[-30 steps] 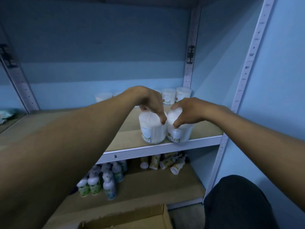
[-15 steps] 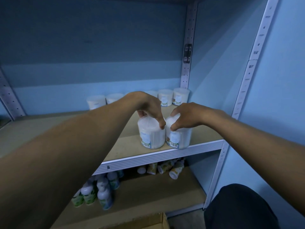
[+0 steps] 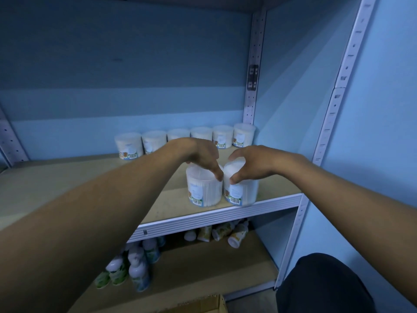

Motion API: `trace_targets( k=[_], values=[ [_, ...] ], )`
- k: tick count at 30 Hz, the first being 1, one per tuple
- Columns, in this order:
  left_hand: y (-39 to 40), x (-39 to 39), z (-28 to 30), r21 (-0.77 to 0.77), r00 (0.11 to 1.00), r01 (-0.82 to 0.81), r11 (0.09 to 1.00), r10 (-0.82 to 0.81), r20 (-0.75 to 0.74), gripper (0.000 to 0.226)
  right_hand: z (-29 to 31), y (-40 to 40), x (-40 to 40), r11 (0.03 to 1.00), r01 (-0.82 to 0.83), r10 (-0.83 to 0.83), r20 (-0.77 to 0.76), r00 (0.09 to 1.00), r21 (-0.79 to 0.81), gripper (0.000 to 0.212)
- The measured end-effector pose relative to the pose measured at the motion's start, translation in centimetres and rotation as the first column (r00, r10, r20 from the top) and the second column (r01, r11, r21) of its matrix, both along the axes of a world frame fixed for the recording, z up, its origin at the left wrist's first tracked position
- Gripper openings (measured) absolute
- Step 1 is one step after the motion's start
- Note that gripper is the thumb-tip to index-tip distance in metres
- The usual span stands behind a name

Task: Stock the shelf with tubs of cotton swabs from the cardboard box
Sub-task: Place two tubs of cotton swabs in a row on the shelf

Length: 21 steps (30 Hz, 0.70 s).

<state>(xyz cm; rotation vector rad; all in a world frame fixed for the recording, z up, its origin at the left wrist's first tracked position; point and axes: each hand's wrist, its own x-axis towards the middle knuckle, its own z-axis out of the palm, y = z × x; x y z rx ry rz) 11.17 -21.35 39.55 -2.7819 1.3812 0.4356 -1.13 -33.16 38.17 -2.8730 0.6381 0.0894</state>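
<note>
Two clear tubs of cotton swabs stand side by side near the front edge of the wooden shelf (image 3: 90,184). My left hand (image 3: 200,157) grips the top of the left tub (image 3: 204,190). My right hand (image 3: 250,163) grips the top of the right tub (image 3: 242,190), which leans slightly. Both tubs rest on the shelf board and touch each other. A row of several more tubs (image 3: 200,137) lines the back wall of the same shelf. A corner of the cardboard box (image 3: 203,304) shows at the bottom edge.
Metal uprights (image 3: 251,86) frame the shelf at the right. The lower shelf holds several small bottles (image 3: 135,267) at the left and tipped-over bottles (image 3: 221,232) at the back right. A dark-clothed knee (image 3: 322,285) fills the bottom right.
Both tubs have come down from just above the shelf to rest on its front edge. The view tilted up, so most of the box has dropped out of view.
</note>
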Motion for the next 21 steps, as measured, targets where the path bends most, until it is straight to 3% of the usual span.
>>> trace_targets(
  k=[4, 9, 14, 21],
  values=[
    [1.3, -0.8, 0.6, -0.085, 0.996, 0.052, 0.995, -0.045, 0.073, 0.087, 0.1, 0.3, -0.8, 0.999, -0.029, 0.032, 0.088, 0.996, -0.031, 0.061],
    [2.2, -1.5, 0.6, -0.005, 0.993, 0.084, 0.996, -0.084, 0.077, 0.065, -0.5, 0.9, -0.9, 0.996, -0.049, 0.061, 0.156, 0.986, -0.077, 0.031],
    [2.4, -1.1, -0.2, -0.072, 0.989, 0.120, 0.990, -0.113, 0.096, 0.050, -1.2, 1.5, -0.9, 0.986, -0.052, 0.080, 0.172, 0.982, -0.157, 0.033],
    [2.0, -0.5, -0.8, -0.081, 0.983, 0.129, 0.988, -0.116, 0.145, 0.049, -1.5, 1.4, -0.8, 0.981, -0.043, 0.082, 0.202, 0.976, -0.191, 0.032]
  ],
)
